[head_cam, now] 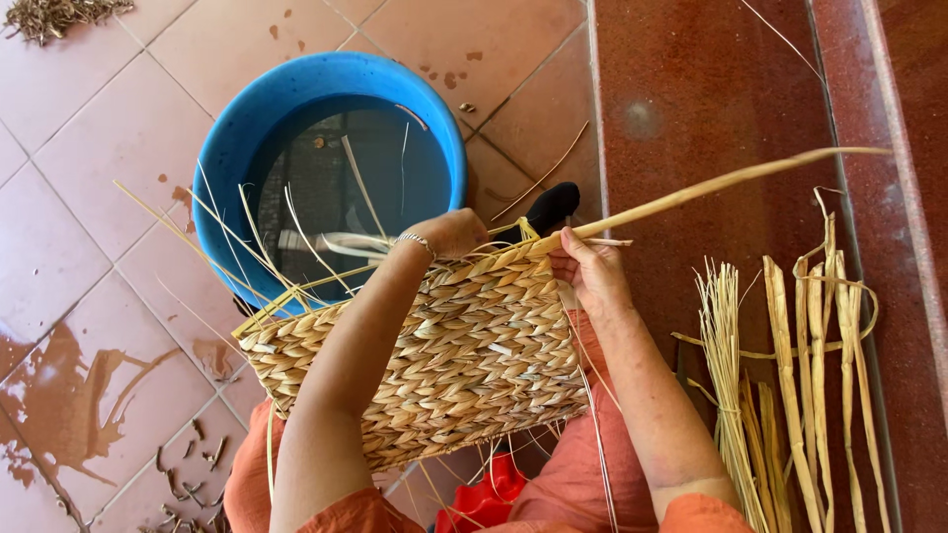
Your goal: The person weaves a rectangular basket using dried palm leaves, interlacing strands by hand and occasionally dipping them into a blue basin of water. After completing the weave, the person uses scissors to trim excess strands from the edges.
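A half-woven straw basket (434, 360) is lying across the person's lap at the centre of the view, its open rim turned toward twelve o'clock so that both hands can be working along the top edge. The left hand (449, 233) is curling over that rim at about eleven o'clock from the basket's middle, fingers folded down on the far side, seemingly pinning the weave steady; how tightly it is gripping is hard to tell, since the fingertips are hidden behind the rim. The right hand (590, 271) is pinching closed on a long dried reed stalk (731, 183) right where it is meeting the rim, and the stalk is running out toward two o'clock, kept taut and clear of the work. A blue plastic tub of water (331, 168) is standing on the tiled floor (89, 197) at eleven o'clock, just beyond the basket, with loose strands soaking in it, probably to keep them pliable and within reach. At three to four o'clock, bundles of dried reeds (790, 375) are lying on the red step (711, 89) beside the right forearm, close at hand as spare material. Wet patches and short trimmings are dotting the tiles at seven o'clock.
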